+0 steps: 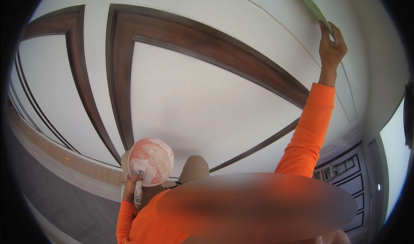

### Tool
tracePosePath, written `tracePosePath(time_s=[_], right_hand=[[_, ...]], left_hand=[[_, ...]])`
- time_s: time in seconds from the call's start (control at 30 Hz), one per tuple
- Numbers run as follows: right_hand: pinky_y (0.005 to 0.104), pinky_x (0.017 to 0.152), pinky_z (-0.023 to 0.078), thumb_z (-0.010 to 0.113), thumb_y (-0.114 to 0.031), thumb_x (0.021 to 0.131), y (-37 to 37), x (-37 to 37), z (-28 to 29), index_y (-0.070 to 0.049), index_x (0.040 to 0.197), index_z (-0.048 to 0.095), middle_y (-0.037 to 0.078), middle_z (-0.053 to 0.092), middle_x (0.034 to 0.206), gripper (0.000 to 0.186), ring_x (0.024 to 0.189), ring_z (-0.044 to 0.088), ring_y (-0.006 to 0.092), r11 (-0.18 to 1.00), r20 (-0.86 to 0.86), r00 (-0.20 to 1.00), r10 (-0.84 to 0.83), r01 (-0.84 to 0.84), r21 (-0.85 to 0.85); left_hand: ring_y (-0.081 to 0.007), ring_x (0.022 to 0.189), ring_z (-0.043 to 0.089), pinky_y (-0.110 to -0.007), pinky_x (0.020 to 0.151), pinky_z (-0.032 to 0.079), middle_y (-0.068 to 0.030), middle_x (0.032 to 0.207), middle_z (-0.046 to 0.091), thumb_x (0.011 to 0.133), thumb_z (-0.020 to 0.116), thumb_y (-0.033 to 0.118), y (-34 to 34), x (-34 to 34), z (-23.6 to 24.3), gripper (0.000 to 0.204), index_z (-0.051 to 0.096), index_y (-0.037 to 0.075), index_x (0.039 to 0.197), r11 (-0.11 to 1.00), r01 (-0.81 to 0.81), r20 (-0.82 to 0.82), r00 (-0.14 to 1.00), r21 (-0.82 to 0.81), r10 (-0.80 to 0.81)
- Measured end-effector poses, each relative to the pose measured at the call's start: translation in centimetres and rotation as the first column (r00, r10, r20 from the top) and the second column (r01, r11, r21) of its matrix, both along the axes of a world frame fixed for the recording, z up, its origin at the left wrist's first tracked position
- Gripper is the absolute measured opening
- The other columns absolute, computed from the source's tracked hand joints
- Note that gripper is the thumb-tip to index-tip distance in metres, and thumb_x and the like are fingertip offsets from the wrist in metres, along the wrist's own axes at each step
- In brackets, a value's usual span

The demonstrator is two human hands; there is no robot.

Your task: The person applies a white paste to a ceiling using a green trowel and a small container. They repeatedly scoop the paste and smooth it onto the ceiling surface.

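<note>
My left hand (134,182) grips a pink-and-white, plaster-smeared round container (153,157) together with a scraper (138,191), whose blade lies over the container at the lower middle. At the upper right my right hand (333,47) is raised on an outstretched arm, its fingers closed on a thin pale green sheet (315,6) held at the white upper wall (267,19). Whether the sheet touches the wall, I cannot tell.
White panels (211,101) with dark brown wooden mouldings (121,62) face me. A light wood strip (73,162) and grey floor (64,201) run along the lower left. My khaki-clad knee (194,168) is below the panel. A bright opening (392,153) stands at the far right.
</note>
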State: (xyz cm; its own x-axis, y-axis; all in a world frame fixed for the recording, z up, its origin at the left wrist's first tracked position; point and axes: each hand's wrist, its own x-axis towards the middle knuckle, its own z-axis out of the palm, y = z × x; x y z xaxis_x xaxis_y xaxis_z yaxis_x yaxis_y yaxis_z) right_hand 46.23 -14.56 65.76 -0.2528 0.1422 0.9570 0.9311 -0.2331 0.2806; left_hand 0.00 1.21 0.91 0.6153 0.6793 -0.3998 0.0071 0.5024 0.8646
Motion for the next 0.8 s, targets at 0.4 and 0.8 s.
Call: tracePosePath(time_s=[0.4,0.8], right_hand=[[0.0276,0.079,0.055,0.078,-0.013,0.091,-0.3,0.5,-0.3,-0.004,0.104,0.077,0.006,0.078,0.094,0.016,0.086,0.071,0.0139,0.999,-0.035,0.999,-0.023,0.024,0.037],[0.0259,0.068,0.055,0.079,-0.012,0.091,-1.1,0.7,-0.6,-0.003,0.103,0.077,0.007,0.077,0.093,0.016,0.082,0.07,0.0136,0.995,-0.014,0.997,-0.076,0.077,0.063]], left_hand=[[-0.0214,0.087,0.063,-0.034,0.081,0.05,-0.0074,0.099,0.067,0.076,0.064,0.021,-0.2,0.2,-0.3,0.049,0.065,-0.006,0.117,1.0,-0.027,0.056,0.998,0.008,0.027],[-0.0212,0.086,0.061,-0.034,0.079,0.049,-0.0076,0.099,0.066,0.076,0.064,0.021,0.0,0.0,-1.3,0.05,0.064,-0.006,0.118,1.0,-0.017,0.045,0.999,0.009,0.016]])
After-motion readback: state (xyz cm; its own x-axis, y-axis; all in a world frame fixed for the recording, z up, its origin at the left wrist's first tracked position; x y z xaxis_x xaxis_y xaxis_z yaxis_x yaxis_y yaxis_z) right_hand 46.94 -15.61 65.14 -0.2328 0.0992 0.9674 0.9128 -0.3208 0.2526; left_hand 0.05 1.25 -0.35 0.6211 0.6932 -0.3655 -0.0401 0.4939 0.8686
